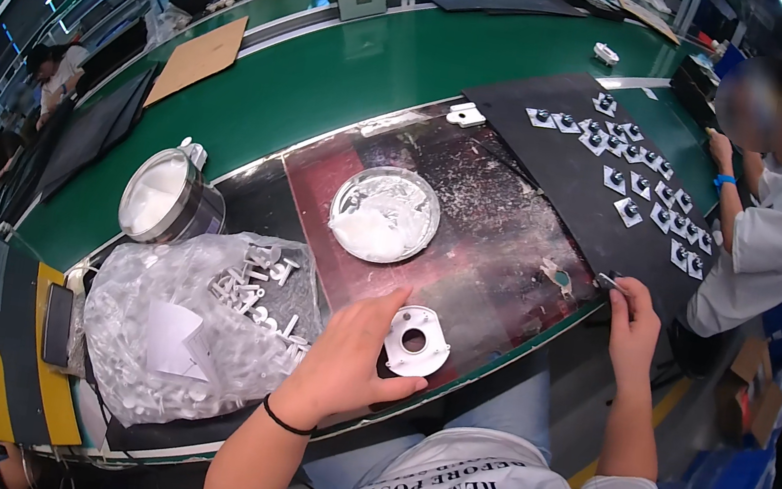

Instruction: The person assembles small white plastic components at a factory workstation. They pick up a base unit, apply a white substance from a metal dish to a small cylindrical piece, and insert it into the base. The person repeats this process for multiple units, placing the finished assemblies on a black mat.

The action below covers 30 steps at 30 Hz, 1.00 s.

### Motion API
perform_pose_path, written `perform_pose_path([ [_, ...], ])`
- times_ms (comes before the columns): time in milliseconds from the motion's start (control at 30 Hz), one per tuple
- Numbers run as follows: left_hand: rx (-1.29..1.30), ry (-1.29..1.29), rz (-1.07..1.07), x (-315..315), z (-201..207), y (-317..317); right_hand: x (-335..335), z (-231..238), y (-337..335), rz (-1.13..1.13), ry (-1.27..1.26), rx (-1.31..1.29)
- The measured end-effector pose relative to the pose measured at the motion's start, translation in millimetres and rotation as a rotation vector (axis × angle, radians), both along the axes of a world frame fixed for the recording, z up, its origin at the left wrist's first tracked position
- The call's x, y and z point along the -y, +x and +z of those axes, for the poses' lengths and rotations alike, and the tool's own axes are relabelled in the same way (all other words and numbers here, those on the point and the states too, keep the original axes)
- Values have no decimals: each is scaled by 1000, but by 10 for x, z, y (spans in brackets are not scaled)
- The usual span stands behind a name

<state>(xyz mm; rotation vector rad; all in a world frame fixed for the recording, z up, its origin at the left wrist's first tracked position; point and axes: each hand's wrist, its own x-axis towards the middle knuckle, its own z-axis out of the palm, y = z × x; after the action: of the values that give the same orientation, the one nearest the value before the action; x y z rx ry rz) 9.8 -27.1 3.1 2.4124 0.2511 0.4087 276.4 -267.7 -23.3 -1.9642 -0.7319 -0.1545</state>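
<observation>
Two hands work at the near edge of a green tabletop (pixel 357 67), over a stained dark work mat (pixel 494 230). Going from largest to smallest: a clear plastic bag of small white parts (pixel 187 325) lies at the left, a black sheet (pixel 574 171) carrying rows of finished white pieces (pixel 642 186) lies at the right, a metal tin of white paste (pixel 163 197) stands beyond the bag, and a shallow round dish of white paste (pixel 384 213) sits mid-mat.

The left hand (pixel 348 360) is partly closed: thumb and fingers pinch the rim of a white round part with a central hole (pixel 416 340), which rests at the mat's front edge. The right hand (pixel 632 326) is closed in a fingertip pinch on a thin metal tool (pixel 606 280), apparently tweezers or a small pick; its tip is too small to read. A small grey fitting (pixel 558 278) lies on the mat just left of that tool.

Risks, as judged from this layout:
- The round part sits at the very edge of the tabletop; a loose pinch could let it slide off toward the lap.
- Paste residue on the mat could foul the part's underside.
- The tool hand is near the black sheet; a careless sweep could disturb the nearest finished pieces.
</observation>
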Motion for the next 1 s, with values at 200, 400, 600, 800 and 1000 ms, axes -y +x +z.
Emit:
perform_pose_path([
  [200, -5, 29, -7, 2, 36, 13, -389, 155, -512, 504, 325, -556],
  [400, -29, -24, 13, -8, -4, 26, -1047, 309, -815, 898, 12, -938],
  [600, -47, -2, 40, 12, 22, 18, -1329, 204, -811, 983, -100, -892],
  [800, -36, -16, 40, 13, -10, 5, -1304, 96, -930, 899, -29, -912],
  [1000, -17, -7, 34, 11, -32, -4, -1315, 129, -919, 904, -87, -801],
])
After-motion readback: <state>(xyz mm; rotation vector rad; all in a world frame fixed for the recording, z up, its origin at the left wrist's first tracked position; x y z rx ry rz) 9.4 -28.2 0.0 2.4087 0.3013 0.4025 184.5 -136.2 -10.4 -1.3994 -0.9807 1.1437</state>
